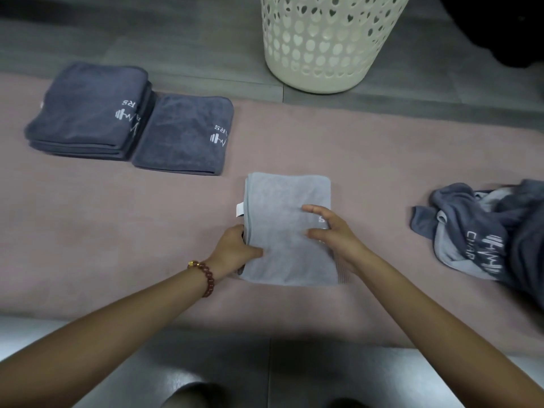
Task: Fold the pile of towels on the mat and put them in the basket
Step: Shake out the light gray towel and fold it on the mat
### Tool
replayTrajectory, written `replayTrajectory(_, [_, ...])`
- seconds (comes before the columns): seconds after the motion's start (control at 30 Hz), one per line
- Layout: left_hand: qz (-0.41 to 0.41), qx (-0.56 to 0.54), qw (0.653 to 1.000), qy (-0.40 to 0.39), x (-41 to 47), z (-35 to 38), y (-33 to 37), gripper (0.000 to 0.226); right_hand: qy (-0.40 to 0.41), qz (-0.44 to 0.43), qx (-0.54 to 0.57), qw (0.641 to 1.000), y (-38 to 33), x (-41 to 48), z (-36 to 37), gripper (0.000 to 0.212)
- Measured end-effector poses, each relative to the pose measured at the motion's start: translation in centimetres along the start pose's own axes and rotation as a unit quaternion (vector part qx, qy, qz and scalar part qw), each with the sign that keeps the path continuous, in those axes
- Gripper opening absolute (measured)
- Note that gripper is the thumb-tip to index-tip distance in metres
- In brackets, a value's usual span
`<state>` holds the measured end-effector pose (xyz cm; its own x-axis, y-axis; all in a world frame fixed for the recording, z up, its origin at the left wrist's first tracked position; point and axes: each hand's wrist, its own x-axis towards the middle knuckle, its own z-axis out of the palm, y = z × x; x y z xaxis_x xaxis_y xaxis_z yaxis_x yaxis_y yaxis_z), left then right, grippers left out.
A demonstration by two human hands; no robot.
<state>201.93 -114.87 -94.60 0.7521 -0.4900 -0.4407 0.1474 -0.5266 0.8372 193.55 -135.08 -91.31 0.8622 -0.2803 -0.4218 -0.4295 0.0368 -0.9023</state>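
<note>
A folded light grey towel (282, 207) lies in the middle of the pink mat (117, 225). My left hand (235, 248) grips its left edge, thumb on top and fingers under it. My right hand (329, 234) grips the towel's right edge, fingers spread over the top. On the mat's far left a stack of folded dark grey towels (88, 113) lies beside one more folded dark towel (185, 136). A crumpled pile of unfolded towels (485, 231) sits at the right edge. The cream basket (326, 42) with heart-shaped holes stands on the floor beyond the mat.
Grey floor tiles (176, 39) surround the mat. A dark object (500, 28) fills the top right corner. My left wrist wears a brown bead bracelet (206, 275). Bare mat lies between the folded towels and the crumpled pile.
</note>
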Motion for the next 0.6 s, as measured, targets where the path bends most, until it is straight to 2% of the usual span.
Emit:
replayTrajectory(0.17, [0.059,-0.051,0.996,0.035,-0.5,-0.2,1.0,0.044,0.022,-0.105,-0.059,0.992,0.0,-1.2,0.6,0.061])
replayTrajectory(0.3, [0.125,-0.142,0.981,0.039,-0.6,-4.5,4.3,0.048,0.008,-0.201,-0.108,0.974,-4.2,0.9,1.2,0.064])
replayTrajectory(0.37, [0.159,-0.166,0.971,0.066,0.6,-8.8,6.6,0.049,-0.012,-0.222,-0.054,0.974,-7.7,3.5,2.4,0.060])
replayTrajectory(0.47, [0.196,-0.145,0.964,0.101,3.4,-16.3,10.1,0.043,-0.050,-0.205,0.063,0.975,-13.2,8.8,5.5,0.057])
replayTrajectory(0.53, [0.199,-0.141,0.961,0.133,6.2,-21.2,11.1,0.036,-0.079,-0.186,0.127,0.971,-16.0,12.8,8.3,0.056])
replayTrajectory(0.6, [0.172,-0.120,0.965,0.157,9.3,-25.1,10.2,0.039,-0.087,-0.149,0.148,0.974,-17.0,17.2,11.0,0.057])
